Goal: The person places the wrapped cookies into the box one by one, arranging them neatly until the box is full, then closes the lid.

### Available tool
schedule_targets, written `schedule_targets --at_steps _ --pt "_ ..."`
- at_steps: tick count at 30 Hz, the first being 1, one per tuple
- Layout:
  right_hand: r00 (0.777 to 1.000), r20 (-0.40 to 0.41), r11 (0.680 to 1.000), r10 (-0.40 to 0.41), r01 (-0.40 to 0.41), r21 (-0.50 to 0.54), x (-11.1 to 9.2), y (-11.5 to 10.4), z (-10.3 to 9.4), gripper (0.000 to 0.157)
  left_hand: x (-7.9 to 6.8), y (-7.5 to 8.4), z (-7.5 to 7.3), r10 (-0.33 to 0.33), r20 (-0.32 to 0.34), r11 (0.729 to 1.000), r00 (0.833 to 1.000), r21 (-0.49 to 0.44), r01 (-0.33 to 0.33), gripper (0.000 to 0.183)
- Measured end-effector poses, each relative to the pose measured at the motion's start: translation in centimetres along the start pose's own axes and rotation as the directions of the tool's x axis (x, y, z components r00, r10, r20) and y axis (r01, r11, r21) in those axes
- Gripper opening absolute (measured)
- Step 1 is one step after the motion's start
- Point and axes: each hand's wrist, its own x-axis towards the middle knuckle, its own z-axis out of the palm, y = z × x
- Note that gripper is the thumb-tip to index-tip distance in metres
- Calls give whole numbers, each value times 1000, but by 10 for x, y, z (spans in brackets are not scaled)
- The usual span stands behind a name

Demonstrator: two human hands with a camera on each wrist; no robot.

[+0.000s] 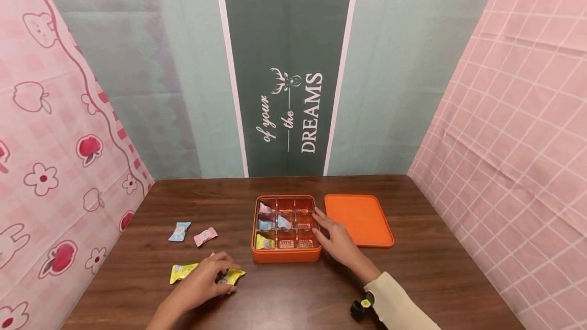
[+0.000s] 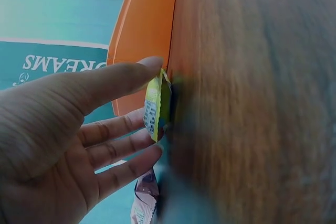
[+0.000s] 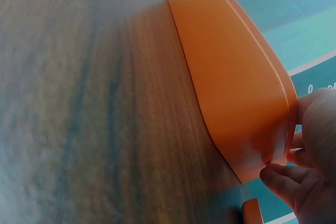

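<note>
My left hand (image 1: 207,278) is low over the table, left of the orange box (image 1: 286,255). Its thumb and fingers pinch a yellow-wrapped candy (image 1: 232,276), seen edge-on between them in the left wrist view (image 2: 152,106). My right hand (image 1: 338,242) rests against the box's right side, fingertips at the rim, fairly straight. Inside the box is a clear divided tray. Its left column holds a pink candy (image 1: 265,208) at the back, a blue one (image 1: 266,225) in the middle and a yellow one (image 1: 264,242) in front. Another blue candy (image 1: 284,222) lies in the centre compartment.
Left of the box lie a blue candy (image 1: 179,231) and a pink candy (image 1: 205,237). Another yellow candy (image 1: 182,272) is partly hidden by my left hand. The orange lid (image 1: 359,220) lies flat right of the box. Fabric hangs behind the table and at both sides.
</note>
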Motion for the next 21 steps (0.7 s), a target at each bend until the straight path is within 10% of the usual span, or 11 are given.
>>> schedule_targets --at_steps 21 --pt "996 -48 997 -75 75 -1 0 2 1 49 5 0 1 62 21 998 998 1 -62 35"
